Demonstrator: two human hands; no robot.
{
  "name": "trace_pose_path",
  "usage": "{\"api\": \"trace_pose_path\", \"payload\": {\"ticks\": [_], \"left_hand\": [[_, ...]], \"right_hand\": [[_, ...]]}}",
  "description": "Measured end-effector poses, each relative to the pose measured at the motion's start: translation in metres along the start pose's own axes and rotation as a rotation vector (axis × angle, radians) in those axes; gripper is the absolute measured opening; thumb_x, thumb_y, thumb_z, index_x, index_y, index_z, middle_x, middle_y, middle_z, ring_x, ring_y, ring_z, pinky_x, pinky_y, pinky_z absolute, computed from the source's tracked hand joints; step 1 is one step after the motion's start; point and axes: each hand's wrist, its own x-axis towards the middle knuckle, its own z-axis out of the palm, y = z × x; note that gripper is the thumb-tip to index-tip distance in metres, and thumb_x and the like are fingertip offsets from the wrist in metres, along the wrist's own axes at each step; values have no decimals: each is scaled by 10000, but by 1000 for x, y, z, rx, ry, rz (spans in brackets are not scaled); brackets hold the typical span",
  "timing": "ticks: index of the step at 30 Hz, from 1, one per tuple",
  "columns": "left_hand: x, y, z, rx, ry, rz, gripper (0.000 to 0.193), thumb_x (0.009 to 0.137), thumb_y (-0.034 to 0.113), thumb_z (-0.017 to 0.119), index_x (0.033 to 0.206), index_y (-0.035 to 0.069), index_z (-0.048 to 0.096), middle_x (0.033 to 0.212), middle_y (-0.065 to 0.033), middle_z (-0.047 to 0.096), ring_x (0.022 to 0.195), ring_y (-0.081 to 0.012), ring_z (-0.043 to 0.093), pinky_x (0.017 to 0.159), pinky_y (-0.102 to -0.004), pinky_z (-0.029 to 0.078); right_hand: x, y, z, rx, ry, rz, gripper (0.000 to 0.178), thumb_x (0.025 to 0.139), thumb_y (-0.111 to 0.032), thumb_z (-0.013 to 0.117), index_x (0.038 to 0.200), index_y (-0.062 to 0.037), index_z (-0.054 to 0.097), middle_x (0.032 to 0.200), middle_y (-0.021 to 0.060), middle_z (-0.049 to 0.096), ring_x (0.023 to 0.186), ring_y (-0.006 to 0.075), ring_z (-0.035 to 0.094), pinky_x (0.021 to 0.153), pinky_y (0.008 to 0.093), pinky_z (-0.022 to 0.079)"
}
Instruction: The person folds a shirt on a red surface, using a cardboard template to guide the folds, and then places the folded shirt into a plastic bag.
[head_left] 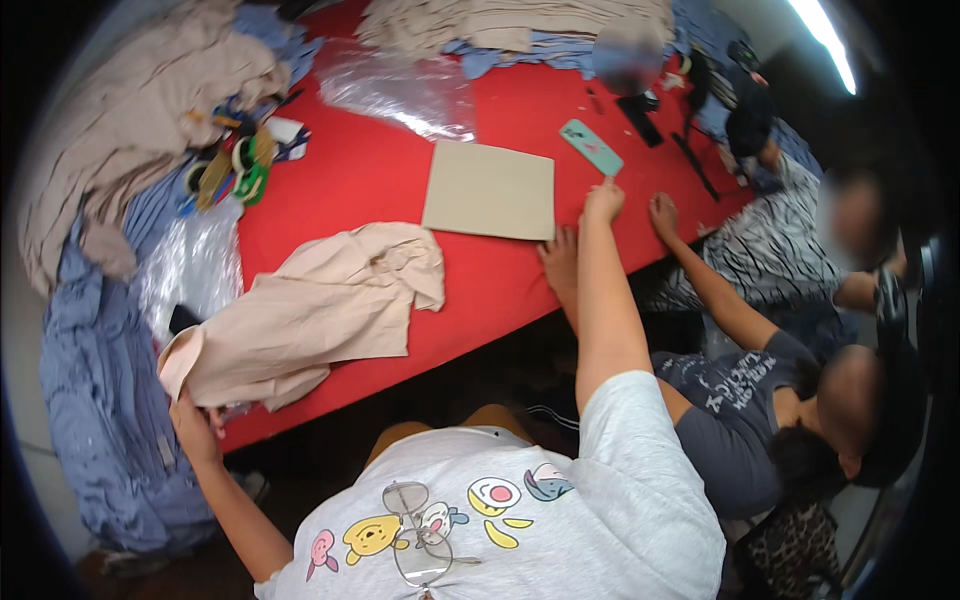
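A beige shirt (320,305) lies folded lengthwise near the table's front left, its collar end hanging at the edge. My left hand (197,428) grips that collar end from below, with some fingers hidden by the cloth. Far out to the right, my right hand (603,203) reaches over the table. Its fingers are drawn together at the near end of a phone in a teal case (592,147), which lies back side up. Between my hands, beyond the shirt, rests a flat greyish-beige board (490,190).
A co-worker at the right has one hand (561,262) by the board's near right corner and another (663,215) on the red table (510,110). Tape rolls (248,170), clear plastic bags (400,90), beige garments (150,120) and blue garments (110,400) surround the left and far sides.
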Motion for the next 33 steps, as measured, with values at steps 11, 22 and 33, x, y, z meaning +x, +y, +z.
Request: {"api": "trace_pose_path", "payload": {"ticks": [11,22,33], "left_hand": [[10,16,-12,-7,-58,-72,496,1138,416,502,1127,-37,703,639,-84,620,466,-115,555,401,-241,437],[53,0,-67,-178,91,122,391,1124,273,497,1220,-41,709,1058,-103,722,948,-173,676,866,-336,525],[133,116,-62,-606,-392,393,613,1133,498,498,1474,-10,540,1350,-123,673,1222,-206,672,1077,-360,531]], "right_hand": [[-419,-35,-13,-751,-1120,-486,397,875,-343,841,1156,-107,689,1096,106,702,971,328,711,808,463,576],[-386,-80,37,-234,-1256,153,37,1095,-168,604,1100,-132,614,940,-12,651,776,70,599,714,256,522],[-373,-368,58,420,-1187,-414,211,1135,-182,564,1256,-30,646,1187,61,718,1082,102,668,950,250,516]]}}
